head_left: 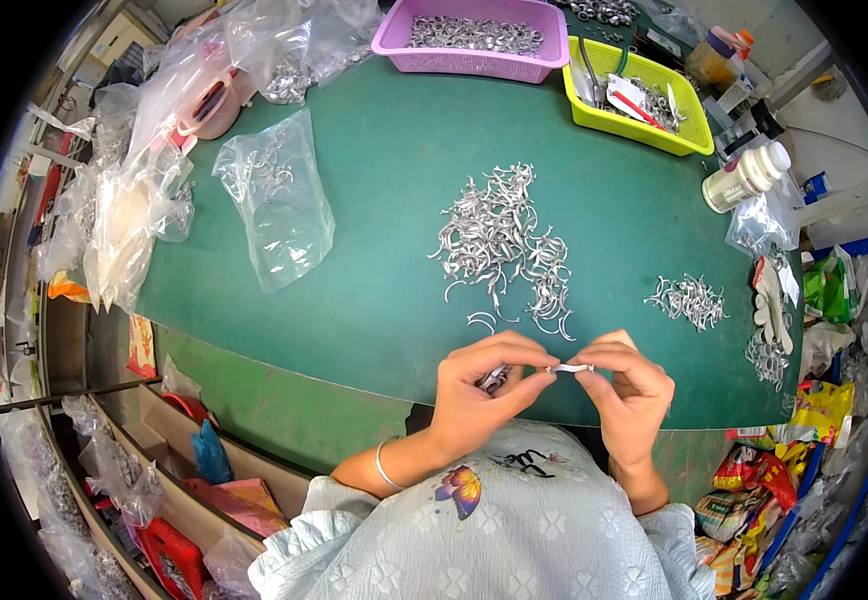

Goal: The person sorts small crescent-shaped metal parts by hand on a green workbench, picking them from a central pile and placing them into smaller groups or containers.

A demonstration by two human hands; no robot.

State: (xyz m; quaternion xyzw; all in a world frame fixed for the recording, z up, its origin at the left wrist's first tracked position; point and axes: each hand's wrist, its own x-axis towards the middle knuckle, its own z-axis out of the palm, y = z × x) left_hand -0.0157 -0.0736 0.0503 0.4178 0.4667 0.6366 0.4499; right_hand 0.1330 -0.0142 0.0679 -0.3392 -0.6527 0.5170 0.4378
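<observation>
Between my two hands stretches a small curved silver metal piece (571,368), pinched at one end by each. My left hand (484,385) grips its left end between thumb and forefinger, and several more silver pieces (495,379) show inside the curled fingers. The right end sits between the thumb and fingers of my right hand (626,385). Just beyond my hands, a large loose pile of curved silver pieces (494,235) lies on the green table (384,200). A smaller pile of silver pieces (689,301) is to the right.
A purple basket (469,66) and a yellow-green basket (639,131) of metal parts stand at the back. A clear plastic bag (279,205) lies left. At right are a white bottle (746,178) and a glove (771,305). Open drawers (224,450) are at lower left.
</observation>
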